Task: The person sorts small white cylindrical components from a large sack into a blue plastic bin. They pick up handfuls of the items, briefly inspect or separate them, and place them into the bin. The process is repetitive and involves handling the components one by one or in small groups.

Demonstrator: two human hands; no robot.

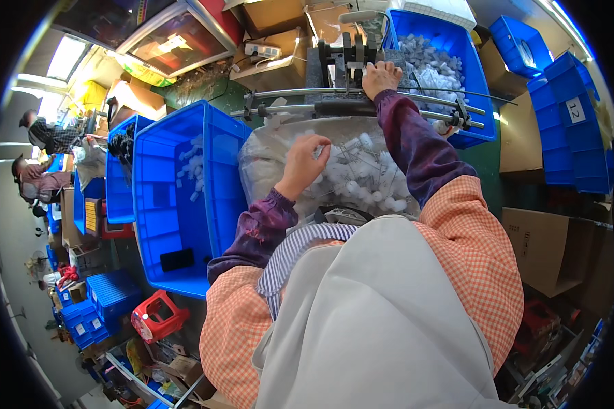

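Note:
My left hand (301, 165) hovers above a clear plastic bag (260, 153) full of small white plastic pieces (372, 178). Its thumb and fingertips are pinched together, and a tiny pale thing seems to show between them, too small to name. Thin wire-like bits lie among the pieces by those fingers. Farther off, my right hand (382, 79) reaches to a dark metal bench machine (348, 60). Those fingers are bent and close together at the machine's right side. What they grip there, if anything, is hidden.
Metal rails (300, 92) cross between me and the machine. At left, a large blue bin (207, 191) has white pieces and a black phone-like slab (177, 260) inside. Beyond the rails at right, another blue bin (481, 82) contains pale parts. A red stool (158, 316) stands at lower left.

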